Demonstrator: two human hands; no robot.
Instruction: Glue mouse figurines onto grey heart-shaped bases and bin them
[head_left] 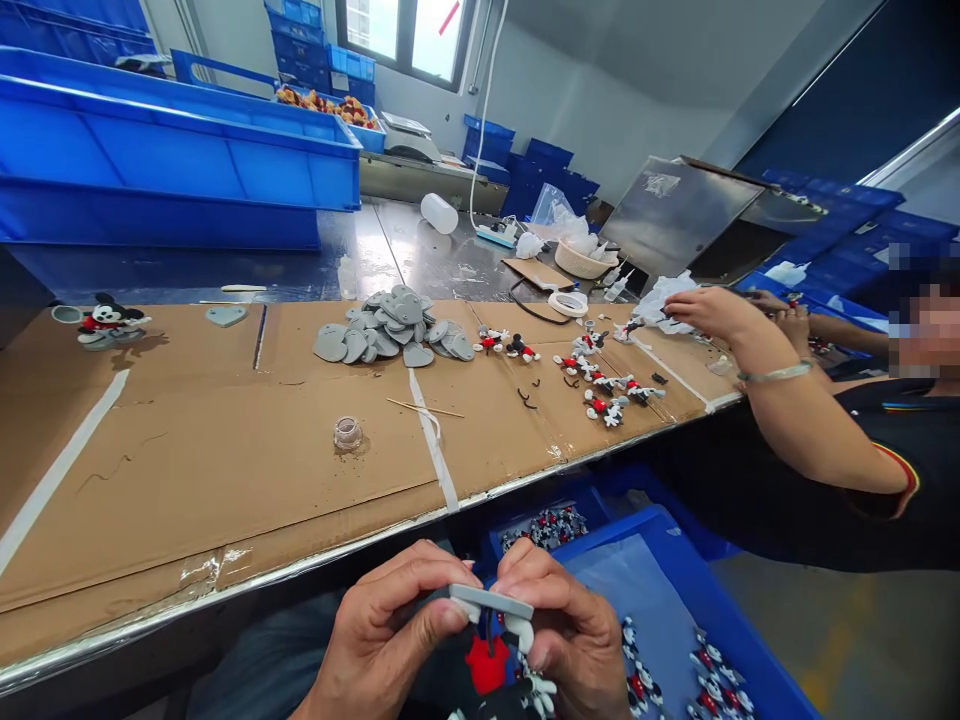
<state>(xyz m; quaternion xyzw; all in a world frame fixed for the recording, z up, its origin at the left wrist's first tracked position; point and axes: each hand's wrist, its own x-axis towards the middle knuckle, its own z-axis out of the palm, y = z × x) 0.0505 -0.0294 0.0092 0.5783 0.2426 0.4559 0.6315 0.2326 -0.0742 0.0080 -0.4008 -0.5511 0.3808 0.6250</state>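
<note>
Both my hands are low in the view, below the table's front edge. My left hand [386,630] and my right hand [574,630] pinch one small mouse figure [499,665] between them, red, black and white, with a grey flat plate [491,602] on its top edge. Fingers of both hands are closed round it. A pile of grey heart-shaped plates [394,330] lies on the cardboard-covered table [187,470]. One finished figure on a grey base [111,322] stands at the far left.
A small clear jar [348,433] and a thin stick [424,407] lie mid-table. Several loose figures [600,385] lie to the right, where a co-worker's arm [780,400] reaches over the table. Blue bins [652,600] with figures sit below; large blue crates [180,160] stand behind.
</note>
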